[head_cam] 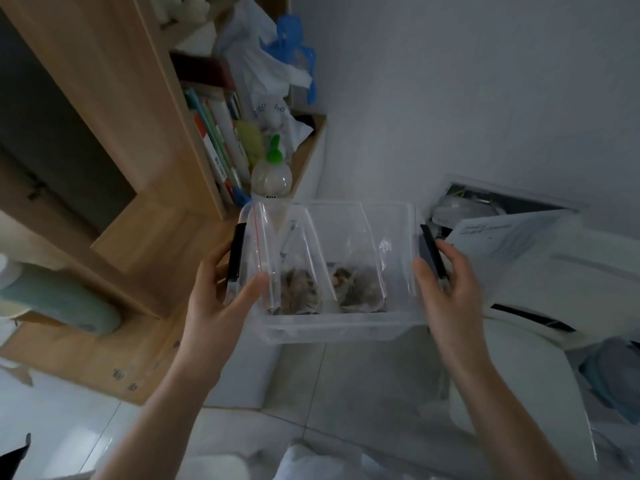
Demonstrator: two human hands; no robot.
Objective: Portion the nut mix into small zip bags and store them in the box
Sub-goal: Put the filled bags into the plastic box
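Note:
I hold a clear plastic box [332, 327] up in the air with both hands. My left hand [221, 292] grips its left end by the black latch [236, 251], thumb over the rim. My right hand [446, 282] grips the right end at the other black latch [431, 251]. Two small zip bags stand inside the box: the left bag [294, 271] has a red seal line, the right bag [360, 271] leans beside it. Each bag holds a brown clump of nut mix at its bottom.
A wooden shelf unit [145, 216] with books, a green-capped bottle [272, 171] and plastic bags stands at left. A white wall is ahead. White boxes and papers [519, 251] sit at right. Pale tiled floor lies below.

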